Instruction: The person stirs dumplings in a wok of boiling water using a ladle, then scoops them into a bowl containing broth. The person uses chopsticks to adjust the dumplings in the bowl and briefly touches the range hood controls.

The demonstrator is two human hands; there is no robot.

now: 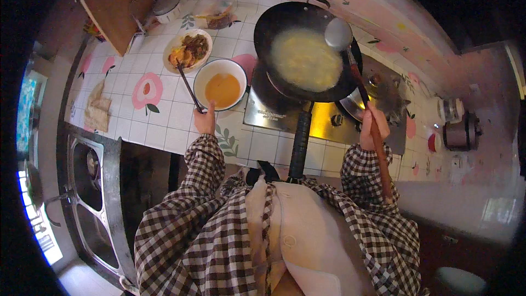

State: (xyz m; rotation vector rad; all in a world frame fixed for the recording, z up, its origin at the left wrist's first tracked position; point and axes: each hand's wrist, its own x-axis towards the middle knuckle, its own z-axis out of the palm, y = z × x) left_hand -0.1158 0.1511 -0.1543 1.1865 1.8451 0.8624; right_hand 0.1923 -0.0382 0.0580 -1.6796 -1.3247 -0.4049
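Observation:
Dark chopsticks [189, 87] are gripped in my left hand [205, 120], their far ends at the plate of food [188, 51]. The thumb of that hand lies at the near rim of a white enamel bowl with a dark rim [200, 73], which holds orange-yellow liquid [222, 90]. My right hand [374, 127] grips the wooden handle of a metal ladle [338, 35]. The ladle's bowl is over the right inner side of a black wok [267, 33]. Pale yellowish liquid [306, 59] fills the wok's bottom. The wok's wrapped handle [301, 144] points toward me.
The wok sits over a steel gas stove [263, 116], beside a shiny metal lid or pan [354, 105]. A clear covered container [215, 8] and a lidded canister [166, 8] stand at the back. A cloth [98, 109] lies left, near the double sink [104, 197]. A dark pot [460, 131] is far right.

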